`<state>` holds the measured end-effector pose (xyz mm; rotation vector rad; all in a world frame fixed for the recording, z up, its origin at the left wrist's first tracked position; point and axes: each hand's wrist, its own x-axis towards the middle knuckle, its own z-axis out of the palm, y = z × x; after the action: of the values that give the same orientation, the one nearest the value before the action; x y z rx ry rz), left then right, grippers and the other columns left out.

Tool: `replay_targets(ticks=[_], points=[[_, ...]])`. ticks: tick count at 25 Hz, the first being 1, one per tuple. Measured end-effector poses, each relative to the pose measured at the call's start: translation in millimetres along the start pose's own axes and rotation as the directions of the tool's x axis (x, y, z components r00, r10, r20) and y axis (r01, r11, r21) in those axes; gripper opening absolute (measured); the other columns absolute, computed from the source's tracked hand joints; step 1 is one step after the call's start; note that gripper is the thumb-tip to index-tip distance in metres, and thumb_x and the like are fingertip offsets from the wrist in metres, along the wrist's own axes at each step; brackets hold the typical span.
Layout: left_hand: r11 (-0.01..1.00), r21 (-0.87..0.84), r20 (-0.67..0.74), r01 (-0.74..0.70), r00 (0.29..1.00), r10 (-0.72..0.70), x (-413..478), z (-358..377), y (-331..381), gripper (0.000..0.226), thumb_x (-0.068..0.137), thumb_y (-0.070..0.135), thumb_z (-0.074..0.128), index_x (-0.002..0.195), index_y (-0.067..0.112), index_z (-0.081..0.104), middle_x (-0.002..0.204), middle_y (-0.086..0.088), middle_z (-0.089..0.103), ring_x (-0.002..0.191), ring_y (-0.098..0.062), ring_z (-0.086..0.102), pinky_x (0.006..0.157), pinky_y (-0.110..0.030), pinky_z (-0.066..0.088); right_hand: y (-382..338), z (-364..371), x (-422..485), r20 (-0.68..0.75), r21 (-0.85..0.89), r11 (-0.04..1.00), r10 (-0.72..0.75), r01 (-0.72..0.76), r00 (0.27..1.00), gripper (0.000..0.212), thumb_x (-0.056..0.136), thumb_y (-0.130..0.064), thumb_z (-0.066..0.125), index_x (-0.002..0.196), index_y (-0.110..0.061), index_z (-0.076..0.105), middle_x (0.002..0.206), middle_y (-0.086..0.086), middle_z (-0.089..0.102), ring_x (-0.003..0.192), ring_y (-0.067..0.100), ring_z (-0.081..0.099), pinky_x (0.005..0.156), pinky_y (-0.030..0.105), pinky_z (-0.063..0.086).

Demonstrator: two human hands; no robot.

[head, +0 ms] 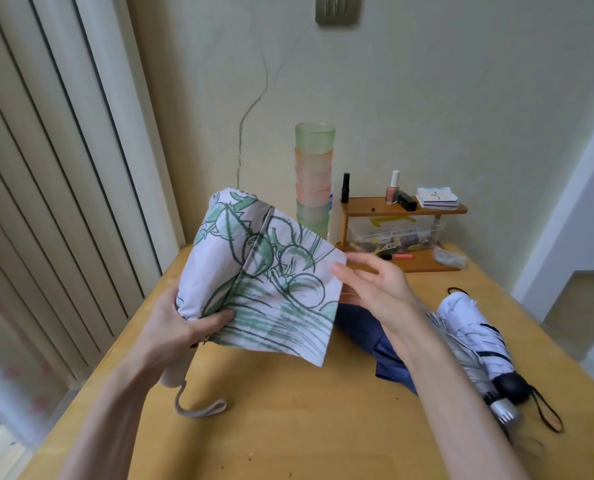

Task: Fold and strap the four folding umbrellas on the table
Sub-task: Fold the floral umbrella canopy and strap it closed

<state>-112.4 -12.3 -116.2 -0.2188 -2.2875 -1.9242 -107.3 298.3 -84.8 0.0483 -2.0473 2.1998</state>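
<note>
Above the table, left hand grips floral umbrella.

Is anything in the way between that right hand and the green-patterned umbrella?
Nothing visible is. The right hand is already at the free fabric edge of the green-patterned umbrella, which the left hand grips above the table. The navy umbrella lies lower, under the wrist, not between them.

Cracked cream wall, vertical blinds at left, wooden table, small wooden shelf w/ clutter.
</note>
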Motion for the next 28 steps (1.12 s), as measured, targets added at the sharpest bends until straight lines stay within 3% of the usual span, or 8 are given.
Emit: replay_targets(ticks=[3,6,10,13,16,19,24,28], points=[[1.0,-0.026,0.009,-0.002,1.0,0.002,0,1,-1,0.088,0.051,0.041,0.097,0.13,0.023,0.063,0.111,-0.002,0.079,0.094,-0.024,0.078,0.073,-0.044,0.065,5,6,-3,-0.092,-0.123,0.99,-0.08,0.069,0.993,0.017,0.095,-0.03,0.078,0.102,-0.015,0.076,0.093,0.0,0.082,0.097,0.022,0.078,0.095,0.041,0.061],[0.999,-0.036,-0.02,0.01,1.0,-0.01,1,2,-5,0.086,0.052,0.049,0.089,0.131,0.025,0.063,0.107,-0.003,0.079,0.088,-0.026,0.077,0.067,-0.038,0.062,2,5,-2,-0.12,-0.088,0.985,-0.159,0.149,0.98,0.013,0.098,-0.021,0.075,0.109,-0.014,0.077,0.097,-0.002,0.082,0.098,0.016,0.078,0.09,0.029,0.062],[0.997,-0.075,-0.042,-0.018,0.999,0.015,1,13,-7,0.07,0.062,0.032,0.09,0.127,0.03,0.065,0.107,-0.003,0.078,0.093,-0.031,0.075,0.066,-0.037,0.062,-2,9,-2,-0.141,0.029,0.983,-0.177,0.183,0.974,0.016,0.1,-0.014,0.072,0.116,-0.013,0.076,0.104,-0.002,0.082,0.1,0.011,0.077,0.087,0.023,0.06],[0.996,-0.073,-0.047,-0.058,0.997,0.055,1,21,-6,0.07,0.064,0.028,0.089,0.126,0.046,0.063,0.113,0.003,0.076,0.096,-0.023,0.074,0.063,-0.033,0.062,-4,11,-3,-0.153,0.068,0.979,-0.182,0.195,0.971,0.016,0.1,-0.024,0.073,0.113,-0.016,0.077,0.107,-0.003,0.081,0.107,0.011,0.075,0.092,0.024,0.058],[0.995,-0.051,-0.047,-0.083,0.996,0.08,1,21,-6,0.072,0.063,0.025,0.09,0.12,0.06,0.061,0.117,0.005,0.075,0.098,-0.019,0.074,0.064,-0.033,0.062,-5,4,-1,-0.145,-0.026,0.952,-0.306,0.305,0.941,0.013,0.097,-0.021,0.076,0.11,-0.016,0.075,0.096,0.004,0.079,0.099,0.013,0.075,0.087,0.021,0.058],[0.994,-0.017,-0.063,-0.105,0.993,0.104,0,12,-4,0.077,0.062,0.023,0.089,0.126,0.053,0.059,0.112,0.008,0.075,0.093,-0.017,0.074,0.06,-0.029,0.06,-6,-9,2,0.04,-0.257,0.873,-0.418,0.414,0.907,0.011,0.096,-0.016,0.076,0.106,-0.02,0.075,0.093,0.003,0.078,0.089,0.014,0.075,0.083,0.022,0.059],[0.984,0.082,-0.026,-0.156,0.987,0.159,0,-2,-1,0.078,0.061,0.015,0.084,0.128,0.046,0.058,0.111,0.015,0.075,0.094,-0.011,0.072,0.068,-0.028,0.063,-5,-21,5,0.129,-0.493,0.828,-0.236,0.269,0.963,0.008,0.094,-0.03,0.079,0.098,-0.023,0.076,0.086,-0.013,0.079,0.086,0.003,0.075,0.084,0.023,0.059],[0.987,0.084,-0.058,-0.137,0.988,0.142,-1,-6,-2,0.08,0.061,0.015,0.081,0.131,0.044,0.057,0.106,0.014,0.076,0.085,-0.01,0.072,0.065,-0.027,0.062,-2,-32,7,0.012,-0.633,0.76,-0.179,0.146,0.984,0.012,0.092,-0.018,0.081,0.084,-0.021,0.072,0.076,-0.008,0.079,0.075,0.005,0.076,0.087,0.042,0.064]])
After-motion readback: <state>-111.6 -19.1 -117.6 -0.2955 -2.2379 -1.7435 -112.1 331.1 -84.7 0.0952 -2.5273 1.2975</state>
